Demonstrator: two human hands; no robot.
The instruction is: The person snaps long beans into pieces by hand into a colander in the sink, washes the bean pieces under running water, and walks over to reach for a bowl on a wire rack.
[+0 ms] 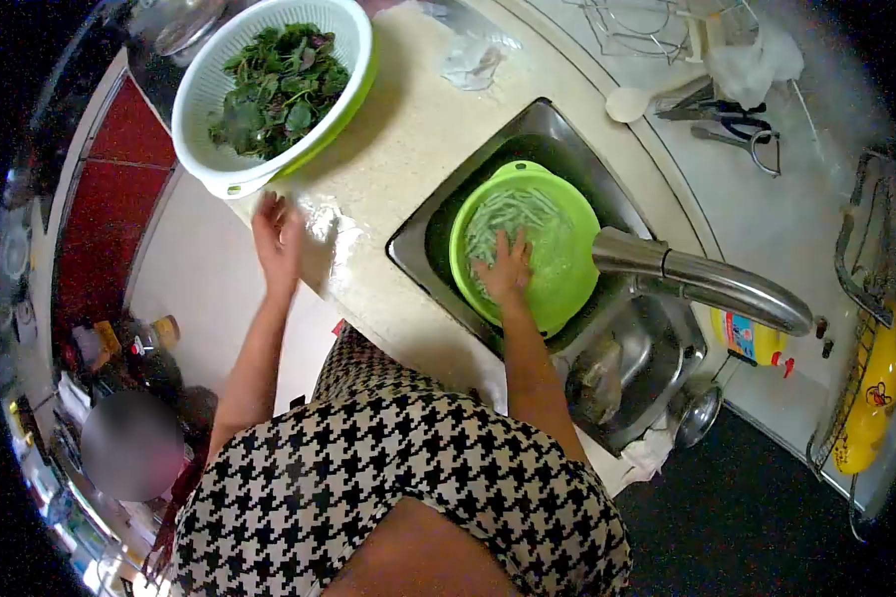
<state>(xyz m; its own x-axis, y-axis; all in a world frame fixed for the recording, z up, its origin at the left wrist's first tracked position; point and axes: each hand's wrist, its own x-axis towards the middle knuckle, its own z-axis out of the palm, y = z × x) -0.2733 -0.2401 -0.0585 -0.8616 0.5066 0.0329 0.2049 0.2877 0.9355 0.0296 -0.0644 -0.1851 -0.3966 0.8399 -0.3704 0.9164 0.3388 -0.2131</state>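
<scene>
My right hand [509, 267] dips into a light green basin [560, 289] of water, its fingers spread over cut green beans [518, 211] under the surface. The basin sits in the steel sink [438, 214]. My left hand [277, 239] hangs in the air by the counter edge, fingers loosely bent and apart, with nothing seen in it. Just above that hand stands a white colander [194, 129] nested in a green basin [353, 109]. Dark leafy greens [287, 95] fill the colander's middle.
A steel faucet [707, 279] arches beside the green basin. The smaller sink bowl [657, 348] holds a plastic bag [597, 378]. Scissors [747, 129] and a pale spoon [627, 103] lie behind the sink. A crumpled plastic bag [471, 63] rests on the counter [398, 129].
</scene>
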